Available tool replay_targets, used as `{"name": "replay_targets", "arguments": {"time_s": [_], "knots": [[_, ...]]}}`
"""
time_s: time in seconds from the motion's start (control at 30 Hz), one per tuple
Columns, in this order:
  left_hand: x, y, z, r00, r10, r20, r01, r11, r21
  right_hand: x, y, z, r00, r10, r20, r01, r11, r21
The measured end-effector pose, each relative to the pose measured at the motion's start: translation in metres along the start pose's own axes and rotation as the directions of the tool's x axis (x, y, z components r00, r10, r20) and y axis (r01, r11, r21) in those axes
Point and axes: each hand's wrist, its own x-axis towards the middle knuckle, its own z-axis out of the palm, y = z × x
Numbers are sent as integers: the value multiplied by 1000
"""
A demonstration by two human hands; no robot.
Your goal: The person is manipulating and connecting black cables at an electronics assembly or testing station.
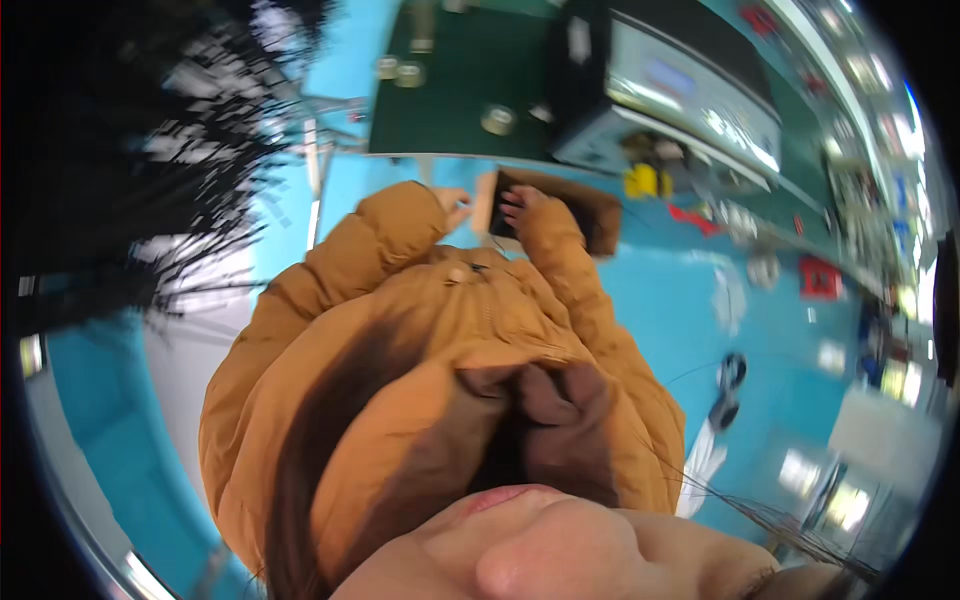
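Note:
Both my hands reach forward in tan padded sleeves, near the front edge of a dark green table. My left hand is just left of a brown cardboard box, apart from its pale side flap. Its fingers are loosely bent with a gap between them, and nothing shows in them. Over the dark opening of the box is my right hand, its fingers spread toward the left. Whether it touches the box's inside cannot be made out. Motion blur softens the fingers and the contents of the box.
On the green table stand a large dark machine with a glossy panel and several small round pieces, one being a pale roll. A yellow item lies right of the box. Farther right is a red container.

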Motion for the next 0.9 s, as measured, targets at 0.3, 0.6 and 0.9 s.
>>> {"name": "replay_targets", "arguments": {"time_s": [0.3,0.6,0.9], "knots": [[55,40,28,978,209,12,-209,977,-37,18,25,-57,981,-53,187,183,-80,-980],[77,74,39,996,77,45,-37,815,-578,-27,-37,30,940,232,251,291,-153,-944],[18,87,19,997,67,-48,-83,762,-642,101,120,-159,852,-363,378,485,271,-832]]}}
